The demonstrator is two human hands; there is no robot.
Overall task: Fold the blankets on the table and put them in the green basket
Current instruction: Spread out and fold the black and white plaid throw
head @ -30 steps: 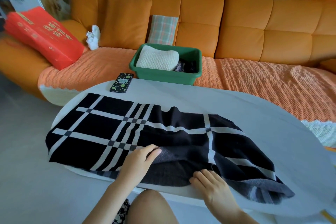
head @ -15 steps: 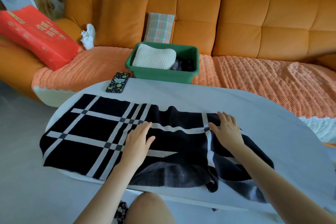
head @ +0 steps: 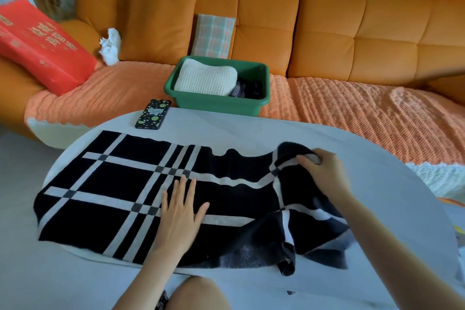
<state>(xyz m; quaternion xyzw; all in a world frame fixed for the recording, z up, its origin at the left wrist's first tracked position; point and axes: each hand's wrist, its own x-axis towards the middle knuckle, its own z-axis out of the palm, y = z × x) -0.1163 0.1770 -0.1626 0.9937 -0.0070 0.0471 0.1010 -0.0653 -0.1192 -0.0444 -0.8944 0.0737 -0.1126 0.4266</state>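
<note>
A black blanket with white stripes [head: 120, 189] lies spread across the white oval table [head: 377, 209]. Its right part is rumpled and hangs over the near edge. My left hand [head: 180, 214] rests flat on the blanket's middle, fingers apart. My right hand [head: 322, 171] is closed on the blanket's far right corner, bunching the cloth. The green basket [head: 219, 102] stands on the sofa behind the table, holding a folded cream knit blanket [head: 205, 77] on the left and dark folded cloth [head: 247, 89] on the right.
A phone in a black spotted case [head: 153, 114] lies on the table's far edge, left of the basket. The orange sofa [head: 352, 40] carries a red box [head: 42, 45], a crumpled white cloth [head: 110, 45] and a plaid cushion [head: 214, 35]. My bare knee [head: 201, 294] shows below the table.
My right hand has moved right and farther away and closed on the blanket's far right corner. My left hand slid slightly toward me, still flat on the cloth.
</note>
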